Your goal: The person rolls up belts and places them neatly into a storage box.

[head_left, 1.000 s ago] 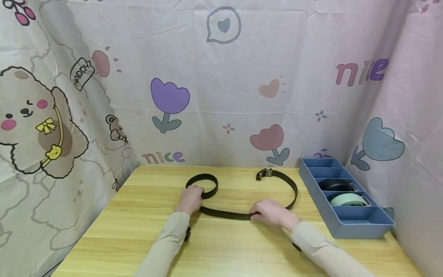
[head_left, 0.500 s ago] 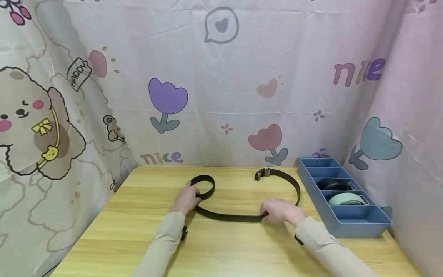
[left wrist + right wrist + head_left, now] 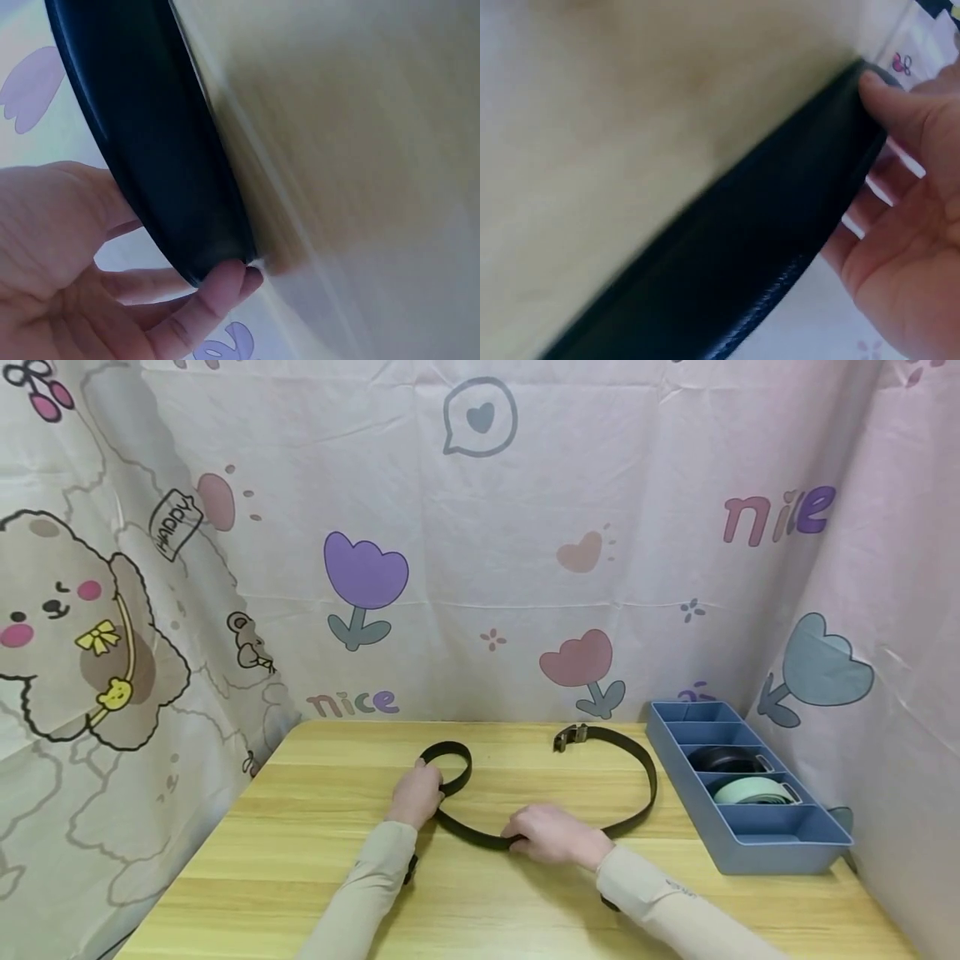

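A long black belt (image 3: 633,818) stands on its edge across the wooden table. Its left end curls into a round loop (image 3: 468,768), and its metal buckle (image 3: 572,737) lies at the far right end. My left hand (image 3: 416,793) pinches the strap at the near left side of the loop; the left wrist view shows thumb and fingers around the band (image 3: 150,135). Farther right, my right hand (image 3: 551,835) grips the middle stretch, with the thumb on the strap (image 3: 742,217) in the right wrist view. Part of the strap is hidden behind that hand.
A blue divided box (image 3: 780,858) stands at the table's right side. One of its compartments holds a rolled black belt (image 3: 723,758), another a rolled mint-green belt (image 3: 752,791). Printed curtains (image 3: 450,635) hang behind and beside the table (image 3: 262,843).
My right hand first slid right along the belt, then moved back left, nearer my left hand. The left loop has become slightly smaller, and the right curve reaches farther out. My left hand keeps its pinch.
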Tool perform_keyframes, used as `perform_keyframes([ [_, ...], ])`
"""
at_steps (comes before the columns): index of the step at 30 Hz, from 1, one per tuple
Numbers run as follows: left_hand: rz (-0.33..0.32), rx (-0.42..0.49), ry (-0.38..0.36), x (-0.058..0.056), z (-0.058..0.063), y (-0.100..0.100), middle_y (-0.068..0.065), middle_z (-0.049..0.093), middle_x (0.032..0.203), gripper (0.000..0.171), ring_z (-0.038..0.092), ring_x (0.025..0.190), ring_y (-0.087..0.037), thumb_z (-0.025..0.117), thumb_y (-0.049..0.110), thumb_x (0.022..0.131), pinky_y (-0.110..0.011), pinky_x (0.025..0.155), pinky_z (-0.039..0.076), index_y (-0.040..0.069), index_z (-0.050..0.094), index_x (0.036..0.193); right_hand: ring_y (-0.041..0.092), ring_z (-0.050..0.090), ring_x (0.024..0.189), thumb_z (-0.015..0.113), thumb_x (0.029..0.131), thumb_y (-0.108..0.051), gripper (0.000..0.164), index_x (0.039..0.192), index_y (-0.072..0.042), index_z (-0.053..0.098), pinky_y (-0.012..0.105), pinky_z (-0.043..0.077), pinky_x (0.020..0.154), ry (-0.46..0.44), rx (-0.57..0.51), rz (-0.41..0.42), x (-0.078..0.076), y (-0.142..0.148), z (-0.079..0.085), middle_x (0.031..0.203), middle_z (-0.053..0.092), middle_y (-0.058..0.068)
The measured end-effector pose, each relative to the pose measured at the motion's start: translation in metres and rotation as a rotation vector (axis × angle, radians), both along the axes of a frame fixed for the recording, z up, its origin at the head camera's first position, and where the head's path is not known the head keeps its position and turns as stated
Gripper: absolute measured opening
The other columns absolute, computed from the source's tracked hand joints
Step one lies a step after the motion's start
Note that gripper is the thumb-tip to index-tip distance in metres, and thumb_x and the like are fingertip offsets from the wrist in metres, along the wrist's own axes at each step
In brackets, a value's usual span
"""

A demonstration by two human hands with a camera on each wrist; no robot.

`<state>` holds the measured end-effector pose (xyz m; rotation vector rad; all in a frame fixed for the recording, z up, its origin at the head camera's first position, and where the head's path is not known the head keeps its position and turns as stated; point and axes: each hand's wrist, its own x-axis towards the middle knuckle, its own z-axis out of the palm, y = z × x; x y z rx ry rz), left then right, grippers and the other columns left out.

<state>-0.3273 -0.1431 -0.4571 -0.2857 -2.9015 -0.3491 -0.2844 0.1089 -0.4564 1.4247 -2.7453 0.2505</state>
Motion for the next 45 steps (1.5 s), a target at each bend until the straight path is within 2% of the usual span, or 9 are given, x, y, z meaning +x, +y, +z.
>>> perform_keyframes([
  [5, 0.013, 0.005, -0.007, -0.002, -0.003, -0.004, -0.022, 0.059, 0.125, 0.01, 0.065, 0.091, -0.036, 0.079, 0.014, 0.081, -0.046, 0.069, 0.056, 0.009, 0.076, 0.089, -0.002, 0.05, 0.062, 0.068, 0.083, -0.003, 0.013, 0.076, -0.014, 0.072, 0.016, 0.045, 0.062, -0.161, 0.026, 0.036, -0.002, 0.014, 0.01, 0.072, 0.065, -0.01],
  [8, 0.011, -0.003, 0.013, -0.003, -0.001, -0.006, -0.017, 0.059, 0.112, 0.011, 0.058, 0.094, -0.034, 0.08, 0.019, 0.081, -0.046, 0.069, 0.054, 0.01, 0.076, 0.085, -0.001, 0.028, 0.051, 0.063, 0.073, 0.005, 0.03, 0.056, -0.015, 0.05, 0.015, 0.028, 0.049, -0.242, 0.075, 0.019, -0.003, 0.026, 0.02, 0.054, 0.038, -0.013],
  [14, -0.018, 0.021, 0.008, -0.005, 0.001, -0.006, -0.014, 0.055, 0.105, 0.023, 0.057, 0.088, -0.031, 0.083, 0.027, 0.078, -0.045, 0.07, 0.053, 0.013, 0.068, 0.067, 0.007, 0.006, 0.053, 0.045, 0.056, 0.015, 0.042, 0.054, -0.019, 0.02, 0.022, 0.009, 0.05, -0.301, 0.183, -0.103, -0.003, 0.043, 0.036, 0.056, 0.007, -0.01],
  [19, -0.04, 0.018, -0.04, -0.006, 0.004, -0.001, -0.014, 0.056, 0.101, 0.024, 0.061, 0.071, -0.025, 0.084, 0.022, 0.077, -0.042, 0.069, 0.054, 0.01, 0.066, 0.067, 0.005, 0.023, 0.052, 0.066, 0.07, 0.001, 0.038, 0.054, -0.02, 0.041, 0.021, 0.022, 0.049, -0.239, 0.197, -0.24, -0.001, 0.036, 0.03, 0.055, 0.027, -0.012],
  [24, -0.031, -0.054, -0.053, -0.005, 0.006, 0.007, -0.014, 0.057, 0.101, 0.021, 0.06, 0.067, -0.024, 0.084, 0.024, 0.076, -0.04, 0.063, 0.054, 0.011, 0.069, 0.072, 0.003, 0.048, 0.061, 0.072, 0.085, -0.042, 0.023, 0.082, -0.021, 0.062, 0.021, 0.041, 0.058, -0.104, 0.074, -0.183, 0.005, 0.003, 0.009, 0.071, 0.055, -0.013],
  [30, -0.004, -0.055, -0.069, -0.002, 0.005, 0.006, -0.01, 0.055, 0.101, 0.019, 0.06, 0.076, -0.027, 0.087, 0.025, 0.073, -0.041, 0.062, 0.053, 0.013, 0.072, 0.075, 0.003, 0.063, 0.078, 0.072, 0.087, -0.026, 0.019, 0.107, -0.023, 0.071, 0.022, 0.05, 0.069, 0.103, 0.015, -0.024, 0.007, -0.025, -0.003, 0.09, 0.068, -0.01],
  [39, -0.117, -0.058, -0.075, -0.001, 0.004, -0.002, -0.01, 0.06, 0.106, 0.012, 0.06, 0.088, -0.028, 0.083, 0.023, 0.077, -0.043, 0.073, 0.053, 0.016, 0.075, 0.073, 0.001, 0.062, 0.083, 0.069, 0.083, -0.012, 0.019, 0.1, -0.02, 0.075, 0.021, 0.051, 0.08, -0.056, 0.042, -0.012, -0.001, -0.026, 0.002, 0.093, 0.069, -0.01],
  [42, -0.156, -0.074, -0.078, 0.001, 0.005, 0.002, -0.013, 0.06, 0.107, 0.014, 0.061, 0.084, -0.029, 0.082, 0.024, 0.078, -0.043, 0.073, 0.052, 0.016, 0.074, 0.071, 0.0, 0.054, 0.07, 0.07, 0.087, -0.024, 0.006, 0.092, -0.021, 0.07, 0.019, 0.048, 0.068, -0.013, 0.028, -0.037, -0.001, -0.033, -0.001, 0.083, 0.065, -0.012],
  [45, -0.143, -0.085, -0.072, 0.004, 0.005, 0.007, -0.013, 0.06, 0.104, 0.016, 0.06, 0.081, -0.03, 0.083, 0.025, 0.077, -0.044, 0.071, 0.052, 0.015, 0.072, 0.07, 0.001, 0.057, 0.071, 0.07, 0.089, -0.032, 0.018, 0.104, -0.022, 0.069, 0.02, 0.049, 0.067, 0.059, 0.003, -0.018, 0.001, -0.045, -0.004, 0.085, 0.067, -0.01],
])
